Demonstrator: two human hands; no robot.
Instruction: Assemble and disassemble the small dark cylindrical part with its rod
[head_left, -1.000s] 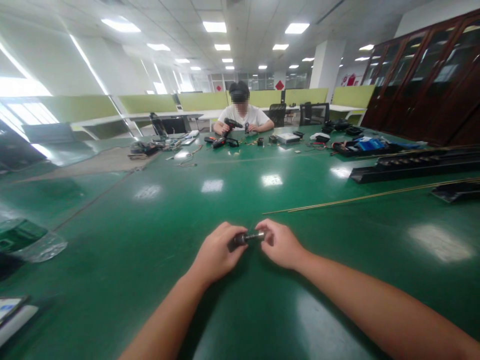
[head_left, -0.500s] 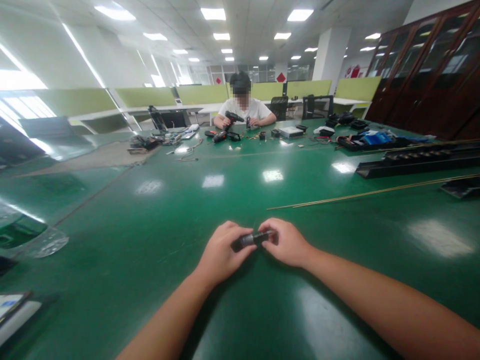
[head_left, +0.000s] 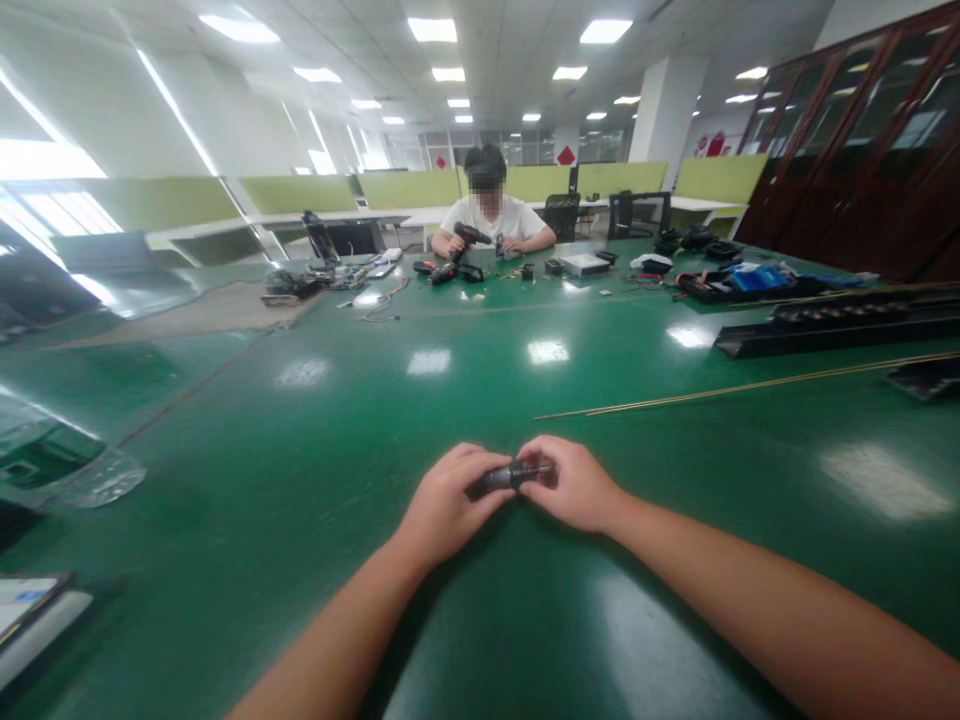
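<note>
My left hand (head_left: pixel 444 502) is closed around a short dark cylinder with a grey band (head_left: pixel 498 478), thumb in front and fingers behind. My right hand (head_left: pixel 574 488) pinches the cylinder's right end with thumb and forefinger. A thin metallic shaft shows between those fingers. The cylinder lies roughly level, just over the green table (head_left: pixel 480 620), its left end hidden in my left palm. What kind of thing it is, I cannot make out.
Thin brass-coloured rods (head_left: pixel 675 398) and a black channel (head_left: pixel 817 330) lie to the right. A clear plastic container (head_left: pixel 105 478) and a tablet-like device (head_left: pixel 37 610) are at left. Across the table a person (head_left: pixel 491 215) holds a power drill (head_left: pixel 457 252) among scattered parts.
The right end of the cylinder looks thinner now, with more metallic shaft showing between my right fingers. Both hands keep nearly the same place; the view has shifted slightly.
</note>
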